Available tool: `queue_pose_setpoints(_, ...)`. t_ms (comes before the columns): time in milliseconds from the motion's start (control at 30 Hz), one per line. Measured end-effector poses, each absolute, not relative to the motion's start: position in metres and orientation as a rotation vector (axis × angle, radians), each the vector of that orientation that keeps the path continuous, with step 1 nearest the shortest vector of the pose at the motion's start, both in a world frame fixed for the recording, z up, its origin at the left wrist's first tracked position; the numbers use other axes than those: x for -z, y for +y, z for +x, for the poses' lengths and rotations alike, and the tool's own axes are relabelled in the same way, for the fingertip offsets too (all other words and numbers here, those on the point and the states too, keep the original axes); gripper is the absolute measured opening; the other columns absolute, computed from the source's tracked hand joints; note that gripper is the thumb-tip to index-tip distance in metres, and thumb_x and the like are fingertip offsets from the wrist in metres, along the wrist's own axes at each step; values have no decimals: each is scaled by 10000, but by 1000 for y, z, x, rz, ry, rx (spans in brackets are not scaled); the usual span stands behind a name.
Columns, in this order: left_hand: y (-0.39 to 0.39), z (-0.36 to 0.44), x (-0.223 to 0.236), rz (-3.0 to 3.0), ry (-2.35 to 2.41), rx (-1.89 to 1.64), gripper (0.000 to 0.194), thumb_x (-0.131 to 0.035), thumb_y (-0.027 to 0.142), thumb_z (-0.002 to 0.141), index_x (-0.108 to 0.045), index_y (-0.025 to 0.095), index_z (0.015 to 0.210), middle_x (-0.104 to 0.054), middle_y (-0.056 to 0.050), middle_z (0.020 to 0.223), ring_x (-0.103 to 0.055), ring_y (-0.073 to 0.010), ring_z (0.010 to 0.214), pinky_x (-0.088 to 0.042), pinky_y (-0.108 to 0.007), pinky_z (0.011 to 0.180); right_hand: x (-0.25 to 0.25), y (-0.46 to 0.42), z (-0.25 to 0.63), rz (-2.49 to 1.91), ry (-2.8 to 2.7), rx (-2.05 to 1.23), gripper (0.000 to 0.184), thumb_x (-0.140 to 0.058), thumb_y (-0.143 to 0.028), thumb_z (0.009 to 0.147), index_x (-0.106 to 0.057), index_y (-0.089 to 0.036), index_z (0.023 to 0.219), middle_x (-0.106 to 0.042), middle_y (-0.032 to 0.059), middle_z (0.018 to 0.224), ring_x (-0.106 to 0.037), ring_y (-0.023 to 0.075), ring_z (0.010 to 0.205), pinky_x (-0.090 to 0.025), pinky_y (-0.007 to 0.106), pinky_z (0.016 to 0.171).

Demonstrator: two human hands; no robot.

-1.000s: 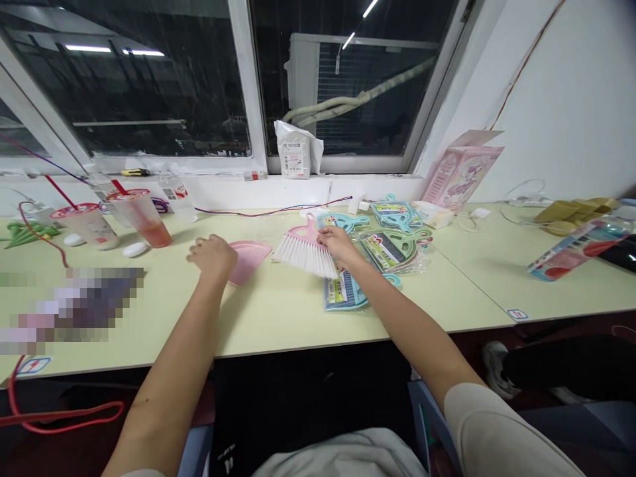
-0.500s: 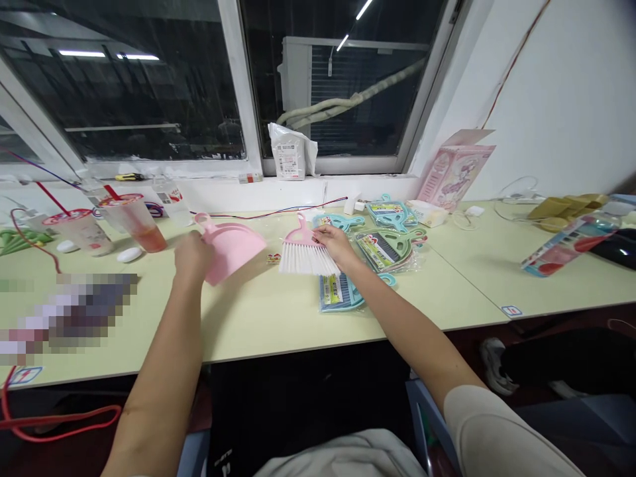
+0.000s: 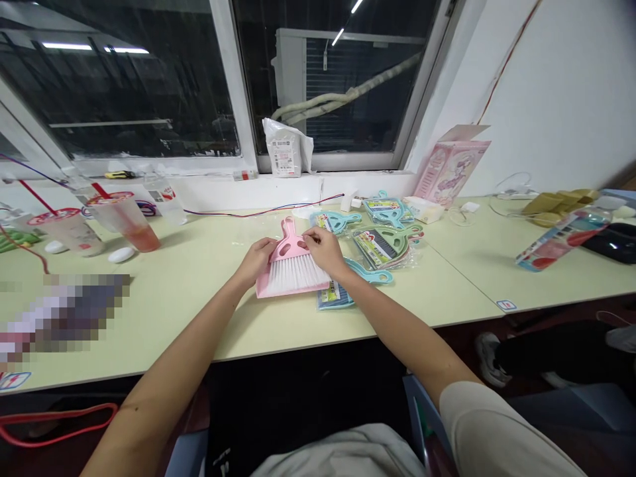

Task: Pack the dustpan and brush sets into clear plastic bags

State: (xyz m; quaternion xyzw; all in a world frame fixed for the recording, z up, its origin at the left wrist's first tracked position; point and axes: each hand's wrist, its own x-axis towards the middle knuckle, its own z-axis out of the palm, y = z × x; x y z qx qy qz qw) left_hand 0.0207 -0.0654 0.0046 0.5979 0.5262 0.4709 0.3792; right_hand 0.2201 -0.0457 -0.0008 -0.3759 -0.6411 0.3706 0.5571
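Observation:
A small pink hand brush (image 3: 297,272) with white bristles lies over a pink dustpan (image 3: 266,289), their handles together at the top. My left hand (image 3: 257,261) grips the left edge of the dustpan, fingers closed on it. On the other side, my right hand (image 3: 322,250) pinches the right shoulder of the brush. Just right of them, a wrapped blue brush-and-dustpan set (image 3: 340,296) lies partly behind my right wrist. Beyond it is a wrapped green set (image 3: 382,245), with more wrapped blue sets (image 3: 390,211) behind.
Two drink cups (image 3: 130,222) with red straws stand at the left, near white mice-like ovals (image 3: 122,254). A pink box (image 3: 451,165) stands by the wall. A labelled bottle (image 3: 561,235) leans at the right. A white packet (image 3: 284,149) rests on the window sill.
The dustpan has come right and the brush has moved slightly left, so the brush now lies against the dustpan. Both hands have drawn close together.

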Motion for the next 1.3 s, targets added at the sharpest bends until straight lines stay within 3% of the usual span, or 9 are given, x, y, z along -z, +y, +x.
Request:
queue_pose_setpoints(167,-71,26,-1,1642,1233,-1158,365,-629,530,894,-621,186,771,-617,-18,757,-557,-177,725,-418,-290,663,0,-51,220,-1022,-1661,-555,100,-572,-260,896,-652,-213,858,-623,48,992,-631,191,983,-522,344,931)
queue_pose_setpoints(267,-71,26,1,1677,1263,-1109,360,-643,522,882,-609,188,752,-558,5,695,-487,-155,647,-360,-286,604,3,-44,223,-1105,-1671,-602,99,-635,-285,854,-639,-208,916,-621,49,1063,-623,176,952,-511,317,890)
queue_pose_setpoints(367,-69,24,2,1676,1296,-1120,362,-625,525,880,-622,189,748,-551,4,694,-469,-157,645,-342,-286,595,6,-31,229,-1172,-1692,-850,242,-681,-386,837,-637,-199,985,-660,16,932,-625,171,834,-483,287,779)
queue_pose_setpoints(500,-68,23,3,1666,1325,-1138,349,-634,513,865,-636,189,738,-571,-2,708,-478,-163,669,-348,-287,608,6,-24,234,-1085,-1840,-1044,328,-634,-498,853,-684,-174,838,-643,-1,768,-580,164,748,-418,272,707)
queue_pose_setpoints(733,-73,28,-1,1700,1341,-1134,312,-628,466,862,-618,193,712,-556,1,704,-465,-161,671,-345,-288,609,8,-28,233,-924,-1990,-942,369,-593,-479,854,-480,-210,628,-423,-51,611,-405,122,626,-287,257,602)
queue_pose_setpoints(1067,-77,30,-2,1653,1280,-1144,291,-664,402,843,-565,198,660,-544,12,666,-468,-148,642,-367,-291,634,2,-35,230,-904,-1911,-1063,352,-632,-445,792,-476,-213,579,-410,-47,595,-382,123,612,-270,275,611)
queue_pose_setpoints(1167,-73,30,-3,1615,1267,-1172,368,-670,509,857,-603,188,688,-597,-17,697,-526,-169,677,-415,-302,659,-3,-32,234,-914,-1862,-1081,333,-660,-442,778,-526,-207,585,-459,-40,598,-418,128,615,-294,280,619)
queue_pose_setpoints(1300,-60,16,2,1530,1319,-1325,511,-507,650,935,-672,171,869,-705,-86,828,-646,-220,754,-497,-344,721,-12,-15,256,-1006,-1509,-1157,249,-750,-405,702,-626,-192,673,-591,-13,650,-532,156,631,-389,287,628)
